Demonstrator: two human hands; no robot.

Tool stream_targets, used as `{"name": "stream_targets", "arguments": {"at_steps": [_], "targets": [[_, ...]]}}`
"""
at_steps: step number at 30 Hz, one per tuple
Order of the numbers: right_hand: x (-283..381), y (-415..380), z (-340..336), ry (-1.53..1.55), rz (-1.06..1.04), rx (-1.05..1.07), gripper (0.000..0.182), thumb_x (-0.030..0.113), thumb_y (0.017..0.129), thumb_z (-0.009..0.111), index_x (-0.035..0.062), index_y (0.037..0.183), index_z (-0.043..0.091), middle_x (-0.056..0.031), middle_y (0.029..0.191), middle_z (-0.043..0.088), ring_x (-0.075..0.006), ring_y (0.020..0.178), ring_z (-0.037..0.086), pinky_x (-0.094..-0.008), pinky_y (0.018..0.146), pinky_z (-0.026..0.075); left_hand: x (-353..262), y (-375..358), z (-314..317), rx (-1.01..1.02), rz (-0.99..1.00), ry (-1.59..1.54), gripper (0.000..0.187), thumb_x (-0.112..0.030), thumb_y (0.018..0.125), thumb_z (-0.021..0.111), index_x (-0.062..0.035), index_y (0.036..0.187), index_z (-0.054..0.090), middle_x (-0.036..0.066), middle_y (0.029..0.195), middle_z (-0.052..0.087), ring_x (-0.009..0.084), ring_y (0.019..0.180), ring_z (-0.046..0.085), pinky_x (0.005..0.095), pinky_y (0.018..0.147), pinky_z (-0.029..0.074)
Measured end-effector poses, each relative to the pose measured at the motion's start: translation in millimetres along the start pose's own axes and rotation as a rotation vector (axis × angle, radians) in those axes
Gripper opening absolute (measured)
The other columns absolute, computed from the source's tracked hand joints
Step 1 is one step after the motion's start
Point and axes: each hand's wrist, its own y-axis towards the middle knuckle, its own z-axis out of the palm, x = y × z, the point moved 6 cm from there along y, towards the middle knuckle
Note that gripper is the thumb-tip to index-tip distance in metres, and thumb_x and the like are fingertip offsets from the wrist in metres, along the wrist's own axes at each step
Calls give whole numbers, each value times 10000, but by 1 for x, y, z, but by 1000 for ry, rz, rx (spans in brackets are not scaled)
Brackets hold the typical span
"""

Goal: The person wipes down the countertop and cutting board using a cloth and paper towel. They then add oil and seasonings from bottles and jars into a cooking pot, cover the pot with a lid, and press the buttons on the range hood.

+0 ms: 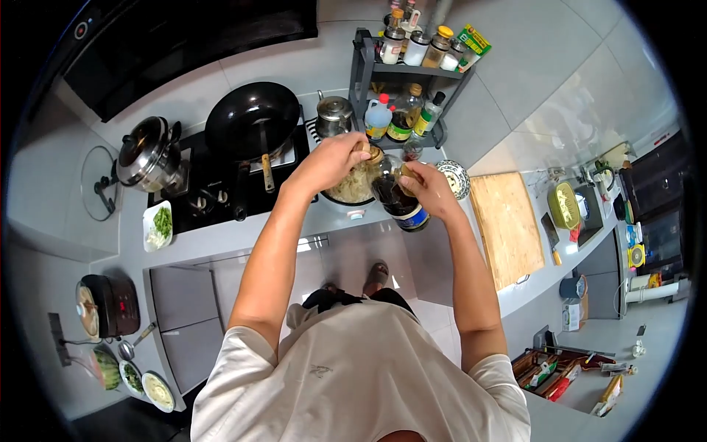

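My right hand (433, 191) grips the handle of a large bottle of dark sauce (387, 186) with a blue label near its base. The bottle tilts, its neck up and to the left. My left hand (331, 163) is closed with its fingertips at the yellowish bottle cap (375, 155); the fingers partly hide whether the cap sits on the neck. Below and behind the hands, a pot of pale shredded food (349, 188) stands on the counter, partly covered by the left hand and bottle.
A black wok (252, 121) with a wooden-handled spatula (266, 163) sits on the stove, beside a steel pot (151, 155). A seasoning rack (362, 70) holds several bottles and jars. Right are a cutting board (507, 228), a knife (551, 234) and a green basket (564, 206).
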Motion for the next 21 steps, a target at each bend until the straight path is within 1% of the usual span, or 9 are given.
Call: {"name": "stream_targets", "arguments": {"at_steps": [4,6,7,10,14,15,16,19,21], "targets": [[2,-1,2,-9,-15,-23,302,230,963,747,43,1192,684,-179,976,632,-294,884,611,-379,818,504,25,-8,5,-56,-148,-188,294,-100,968,713,-39,1248,645,93,1107,705,205,971,690,347,861,539],[-3,2,4,-23,-29,-54,304,231,963,746,45,1196,685,-183,965,632,-304,884,612,-383,819,505,52,-20,23,-174,-234,-599,288,-34,967,712,-30,1246,643,40,1127,693,113,1006,657,277,876,534],[-2,3,5,-30,-35,-66,305,231,963,745,46,1197,685,-184,960,633,-309,884,613,-385,819,505,57,-26,29,-230,-204,-724,328,21,960,705,-20,1271,608,42,1157,689,104,1056,655,253,917,539],[7,5,3,-60,-16,-39,314,236,960,749,50,1205,687,-188,968,633,-326,890,616,-386,825,505,78,-46,54,-285,-238,-884,364,41,958,693,-6,1296,563,66,1161,693,111,1089,661,252,957,535],[15,12,5,-105,-62,20,303,240,952,753,53,1185,704,-203,986,651,-358,916,625,-406,842,506,93,-56,73,-335,-266,-917,368,46,968,674,-6,1306,540,79,1172,697,122,1109,669,257,954,541],[16,13,6,-117,-71,30,298,242,950,754,53,1176,709,-209,990,658,-367,924,625,-413,848,506,93,-56,74,-381,-245,-937,368,24,951,708,-19,1289,571,52,1101,698,86,1006,653,237,895,531],[18,15,7,-128,-80,41,293,243,947,755,52,1166,715,-216,993,664,-377,932,626,-421,854,506,96,-57,74,-376,-267,-818,372,12,939,725,-24,1282,585,46,1071,692,84,964,634,236,874,523],[20,20,11,-186,-138,65,286,220,952,755,24,1156,708,-149,877,618,-289,833,580,-388,788,484,101,-63,70,-376,-296,-537,385,-24,906,772,-38,1260,622,31,992,672,88,858,579,240,820,503],[22,23,13,-200,-165,74,283,225,944,760,23,1137,712,-174,900,650,-316,854,592,-404,801,489,101,-63,68,-404,-263,-457,396,-49,885,796,-46,1249,640,28,954,653,105,814,542,252,797,493]]}}
